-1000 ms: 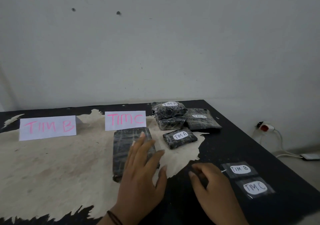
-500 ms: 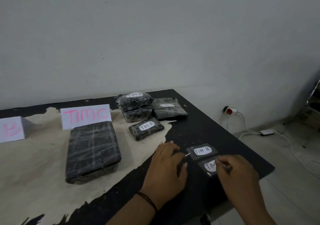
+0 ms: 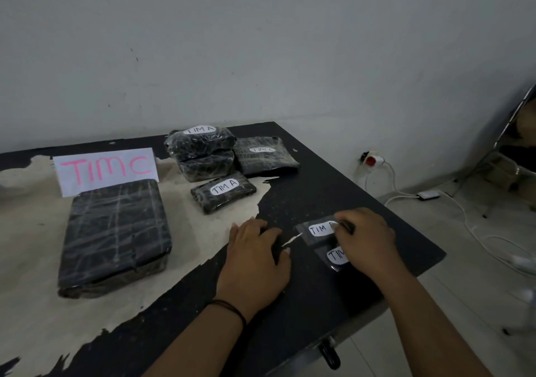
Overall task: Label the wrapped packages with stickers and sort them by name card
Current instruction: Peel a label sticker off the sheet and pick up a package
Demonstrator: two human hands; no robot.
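Resting flat on the dark surface, the left hand lies at lower centre with fingers spread, holding nothing. The right hand covers two stickers at the right: its fingers pinch the edge of the upper sticker, the lower sticker is half hidden. A big package lies at left, just before the card. Smaller labelled packages are at centre.
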